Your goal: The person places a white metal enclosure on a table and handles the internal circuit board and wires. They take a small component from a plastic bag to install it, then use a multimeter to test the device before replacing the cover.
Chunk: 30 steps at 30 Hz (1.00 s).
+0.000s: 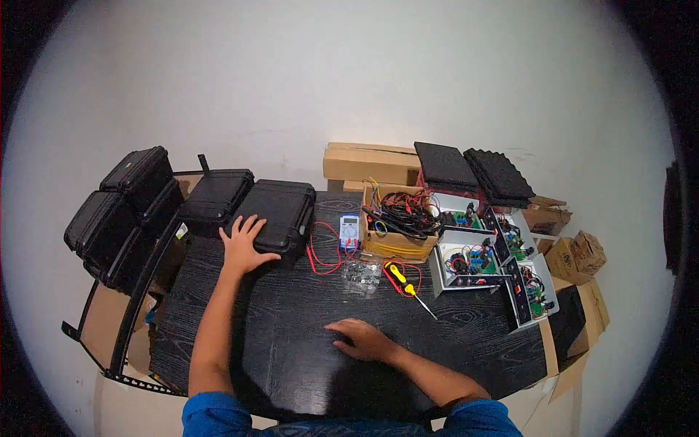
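My left hand [246, 246] lies with spread fingers on the front left part of a closed black hard case [280, 211] standing on the dark wood-grain table [291, 328]. Low over the middle of the table, my right hand [358, 340] is loosely bent, thumb and fingers a little apart, holding nothing. Beyond it are a yellow and black screwdriver [408, 288], a clear bag of small parts [362, 275] and a blue and white multimeter [349, 231] with red leads.
Further black cases [138, 175] stand at the left. A cardboard box of cables [399, 251] sits right of the multimeter. Open white housings with circuit boards [473, 258] cover the right side. Behind them are black foam sheets [448, 166] and a long carton [364, 160].
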Available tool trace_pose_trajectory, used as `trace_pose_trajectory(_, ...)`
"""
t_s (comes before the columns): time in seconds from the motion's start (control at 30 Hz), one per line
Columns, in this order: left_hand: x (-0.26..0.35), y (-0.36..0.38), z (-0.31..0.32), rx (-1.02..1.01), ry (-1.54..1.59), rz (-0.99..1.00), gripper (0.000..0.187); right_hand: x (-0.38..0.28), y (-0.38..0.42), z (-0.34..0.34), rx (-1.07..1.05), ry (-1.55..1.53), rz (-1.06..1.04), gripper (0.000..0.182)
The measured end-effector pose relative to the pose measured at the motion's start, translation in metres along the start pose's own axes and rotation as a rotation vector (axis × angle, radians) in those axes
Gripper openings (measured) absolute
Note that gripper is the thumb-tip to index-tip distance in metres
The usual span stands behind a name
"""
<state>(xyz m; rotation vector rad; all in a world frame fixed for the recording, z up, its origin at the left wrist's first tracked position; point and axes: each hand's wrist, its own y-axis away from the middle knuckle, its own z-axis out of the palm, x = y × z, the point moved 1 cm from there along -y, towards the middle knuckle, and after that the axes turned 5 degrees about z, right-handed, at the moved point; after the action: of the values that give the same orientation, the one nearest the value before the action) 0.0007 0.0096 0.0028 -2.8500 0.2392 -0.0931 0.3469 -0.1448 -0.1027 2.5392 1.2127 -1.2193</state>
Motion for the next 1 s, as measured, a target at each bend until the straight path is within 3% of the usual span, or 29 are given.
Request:
trace_pose_trajectory(0.37,-0.001,-0.059,0.017,-0.003,-0.052,-0.030,0.113,0.006,0.001,0.001,0.035,0.014,-0.059,0.039)
trace_pose_trajectory(1.0,0.002,-0.055,0.018,0.048,-0.024,-0.101,0.106,0.008,0.004,0.003,-0.012,0.012,-0.071,0.033)
